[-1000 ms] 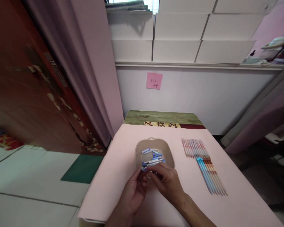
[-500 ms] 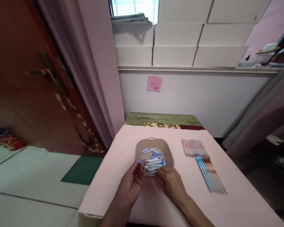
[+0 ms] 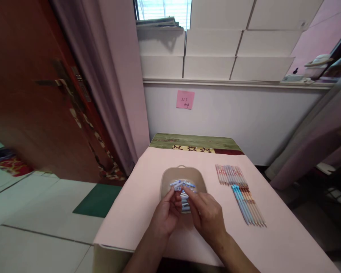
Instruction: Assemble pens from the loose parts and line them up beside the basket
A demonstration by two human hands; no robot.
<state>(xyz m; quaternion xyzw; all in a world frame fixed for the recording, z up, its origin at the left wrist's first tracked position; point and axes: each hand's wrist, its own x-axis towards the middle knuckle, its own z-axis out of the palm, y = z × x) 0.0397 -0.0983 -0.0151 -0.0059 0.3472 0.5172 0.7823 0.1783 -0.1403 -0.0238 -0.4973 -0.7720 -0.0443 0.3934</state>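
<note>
My left hand [image 3: 167, 214] pinches a short light-blue pen part [image 3: 178, 188] with a round open end, above the near side of a beige bin [image 3: 166, 175]. My right hand [image 3: 208, 214] has its fingertips against that pen part. Those fingers are closed together, and whether they grip something small is hidden. Inside the bin lie several blue and white pen parts [image 3: 184, 206], partly covered by my hands.
Right of the bin lies a row of pale patterned pens [image 3: 230, 175]. Nearer are light-blue pens [image 3: 242, 206] and brownish pens [image 3: 253, 206], side by side. A pink cloth [image 3: 142, 172] covers the table; a pink note [image 3: 185, 99] is on the wall.
My right hand has come up out of the bin to the pen part in my left hand. The left hand has moved slightly up and right, still holding the part.
</note>
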